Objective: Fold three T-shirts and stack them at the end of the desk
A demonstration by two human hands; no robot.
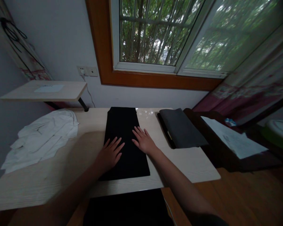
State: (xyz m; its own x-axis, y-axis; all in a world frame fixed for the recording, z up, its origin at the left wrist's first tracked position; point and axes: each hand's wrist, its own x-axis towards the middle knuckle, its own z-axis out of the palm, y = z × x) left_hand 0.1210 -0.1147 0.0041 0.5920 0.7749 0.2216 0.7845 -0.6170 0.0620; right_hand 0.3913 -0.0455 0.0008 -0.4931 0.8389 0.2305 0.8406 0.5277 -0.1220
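Observation:
A black cloth (126,157), folded into a long rectangle, lies flat on the pale wooden table (85,141). It looks like a garment, though its kind cannot be made out. My left hand (110,153) rests on its left side with the fingers spread. On its right edge, a little farther back, lies my right hand (143,139), palm down and fingers apart. Neither hand grips anything. To the right sits a stack of folded dark grey and black cloth (181,128), apart from both hands.
A crumpled white cloth (47,131) lies at the table's left, below a small raised shelf (70,89) bearing a paper sheet. Along the right stands dark furniture with a white sheet (233,138) on it. A window (155,37) is behind the table.

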